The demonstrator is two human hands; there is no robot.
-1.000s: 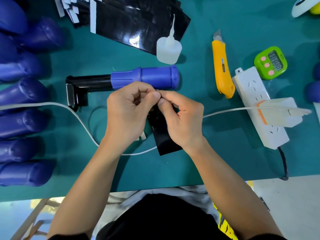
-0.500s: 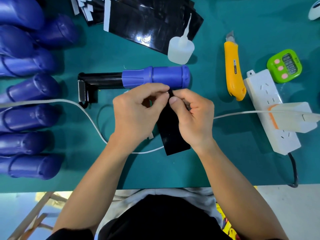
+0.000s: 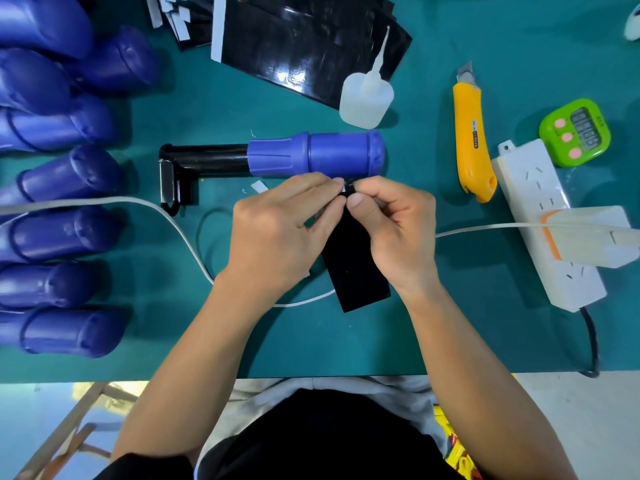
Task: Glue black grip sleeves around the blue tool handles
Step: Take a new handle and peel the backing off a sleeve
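Observation:
A blue tool handle with a black shaft lies across the green mat, just beyond my fingers. My left hand and my right hand both pinch the top edge of a black grip sleeve, which hangs flat toward me. A small white strip shows between the fingertips at that edge. A clear glue bottle stands behind the handle, by a stack of black sleeves.
Several blue handles lie in a row at the left. A yellow utility knife, a green timer and a white power strip sit at the right. A white cable crosses the mat under my hands.
My view has shifted slightly, so everything sits further right and lower. My fingers have stayed pinched on the sleeve's top edge, working at it just in front of the handle.

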